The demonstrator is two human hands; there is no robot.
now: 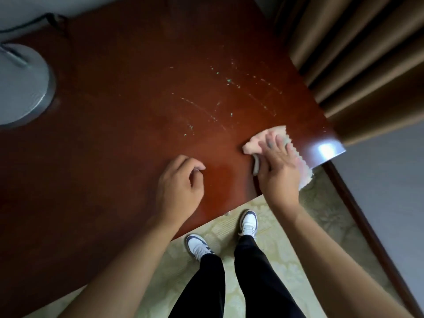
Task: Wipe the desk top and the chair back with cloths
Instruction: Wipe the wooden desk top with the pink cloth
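Observation:
The dark red-brown desk top [128,115] fills most of the view, with pale smears and specks [215,106] across its right half. My right hand [278,166] presses a pink cloth [257,140] flat onto the desk near its front right corner, fingers spread on top of it. Part of the cloth hangs past the desk edge. My left hand [181,182] hovers or rests over the desk near the front edge, fingers loosely curled and holding nothing. No chair is in view.
A round grey lamp base [23,86] with a cable stands at the desk's left. Brown curtains [358,56] hang at the right behind the desk. Below the desk edge lie patterned carpet [321,216] and my feet in white shoes [249,222].

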